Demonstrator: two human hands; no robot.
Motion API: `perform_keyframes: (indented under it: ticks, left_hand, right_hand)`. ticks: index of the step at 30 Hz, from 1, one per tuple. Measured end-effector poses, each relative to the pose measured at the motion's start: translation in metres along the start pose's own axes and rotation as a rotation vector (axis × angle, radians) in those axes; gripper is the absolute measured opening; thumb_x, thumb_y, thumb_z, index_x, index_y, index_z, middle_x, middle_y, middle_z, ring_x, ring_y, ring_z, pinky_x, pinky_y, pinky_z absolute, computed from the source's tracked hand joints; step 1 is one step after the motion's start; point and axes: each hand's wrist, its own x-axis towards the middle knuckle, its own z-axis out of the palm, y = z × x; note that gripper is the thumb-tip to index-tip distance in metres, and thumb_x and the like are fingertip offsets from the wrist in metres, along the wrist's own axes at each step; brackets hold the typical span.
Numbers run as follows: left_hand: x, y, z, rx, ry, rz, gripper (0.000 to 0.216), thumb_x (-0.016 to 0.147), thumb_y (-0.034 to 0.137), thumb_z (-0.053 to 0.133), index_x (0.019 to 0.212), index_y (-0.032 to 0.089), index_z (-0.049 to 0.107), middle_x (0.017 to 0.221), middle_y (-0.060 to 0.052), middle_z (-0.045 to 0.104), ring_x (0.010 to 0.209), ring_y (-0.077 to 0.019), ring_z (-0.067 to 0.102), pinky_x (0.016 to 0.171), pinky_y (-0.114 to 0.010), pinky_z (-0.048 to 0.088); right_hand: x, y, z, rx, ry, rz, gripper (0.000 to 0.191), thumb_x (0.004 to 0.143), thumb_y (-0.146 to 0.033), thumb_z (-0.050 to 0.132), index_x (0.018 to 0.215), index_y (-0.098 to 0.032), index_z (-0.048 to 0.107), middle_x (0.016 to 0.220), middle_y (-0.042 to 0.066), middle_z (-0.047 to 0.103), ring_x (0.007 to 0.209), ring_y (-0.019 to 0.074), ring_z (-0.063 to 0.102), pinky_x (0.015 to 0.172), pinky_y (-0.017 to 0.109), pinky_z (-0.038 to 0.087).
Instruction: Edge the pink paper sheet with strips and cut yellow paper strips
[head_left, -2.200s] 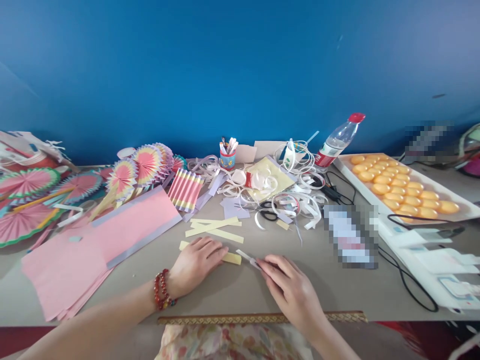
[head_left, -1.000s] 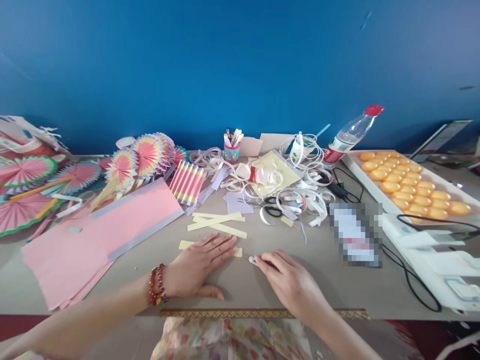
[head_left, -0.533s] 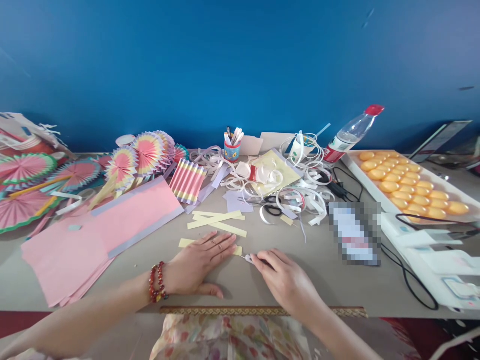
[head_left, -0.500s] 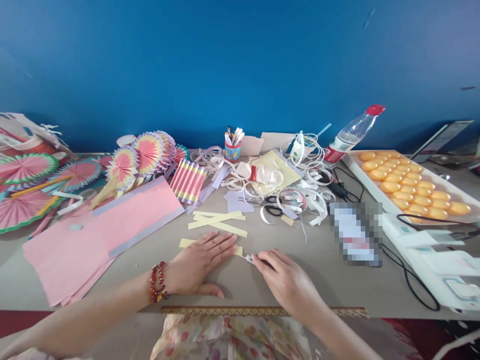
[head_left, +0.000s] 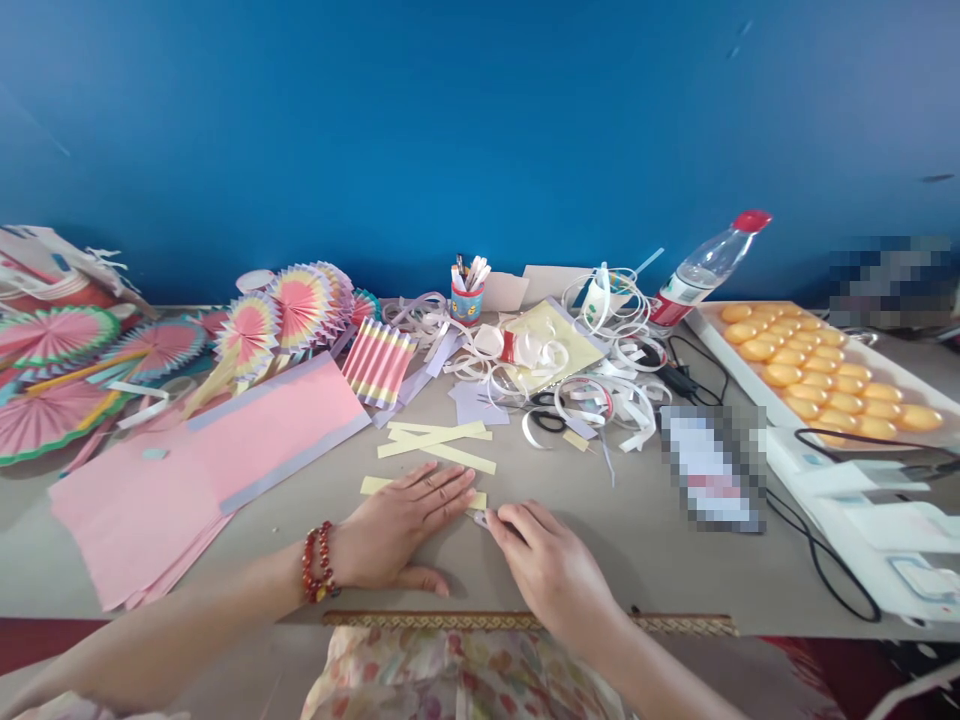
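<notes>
My left hand (head_left: 397, 525) lies flat with fingers stretched out on a pale yellow paper strip (head_left: 373, 486) near the table's front edge. A red bead bracelet (head_left: 318, 563) is on its wrist. My right hand (head_left: 544, 570) is closed in a pinch on a small white strip (head_left: 480, 517) right at the yellow strip's right end, fingertips almost touching my left fingers. More yellow strips (head_left: 439, 442) lie just behind the hands.
Pink paper sheets (head_left: 202, 460) lie at the left, folded paper fans (head_left: 296, 305) behind them. A heap of white paper curls (head_left: 592, 385), black scissors (head_left: 544, 418), a pen cup (head_left: 466, 295) and a bottle (head_left: 701, 268) sit behind. A tray of orange pieces (head_left: 814, 375) and cables are at the right.
My right hand has slid left along the table with the small white strip, up to the end of the yellow strip. My left hand went from curled to flat and has stayed there.
</notes>
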Motion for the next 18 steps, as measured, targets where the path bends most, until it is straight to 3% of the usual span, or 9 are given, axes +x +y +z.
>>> perform_keyframes:
  ticks: [7,11,18]
  left_hand:
    - [-0.002,0.000,-0.009,-0.040,0.041,0.013,0.094,0.088,0.066,0.051,0.156,0.015,0.011,0.159,-0.016,0.022,0.147,-0.0293,0.021,0.121,-0.048,0.014]
    - [-0.015,-0.006,-0.019,0.016,0.051,-0.019,0.093,0.088,0.069,0.048,0.156,0.017,0.012,0.158,-0.014,0.024,0.146,-0.0297,0.023,0.122,-0.049,0.006]
    - [-0.033,-0.014,-0.010,0.022,-0.001,-0.021,0.097,0.087,0.071,0.048,0.156,0.017,0.008,0.160,-0.015,0.018,0.147,-0.0285,0.021,0.121,-0.047,0.009]
  right_hand:
    - [0.001,-0.005,0.004,-0.001,0.009,0.023,0.033,0.084,-0.003,0.059,0.114,-0.016,0.064,0.092,0.007,0.064,0.082,0.0187,0.058,0.074,0.028,0.049]
    - [0.001,-0.005,0.004,0.020,0.008,0.027,0.031,0.086,-0.003,0.057,0.113,-0.016,0.064,0.092,0.006,0.064,0.081,0.0184,0.059,0.074,0.029,0.050]
    - [0.002,-0.006,0.003,0.004,0.019,0.013,0.031,0.089,-0.004,0.050,0.116,-0.015,0.063,0.091,0.008,0.064,0.082,0.0188,0.059,0.073,0.029,0.051]
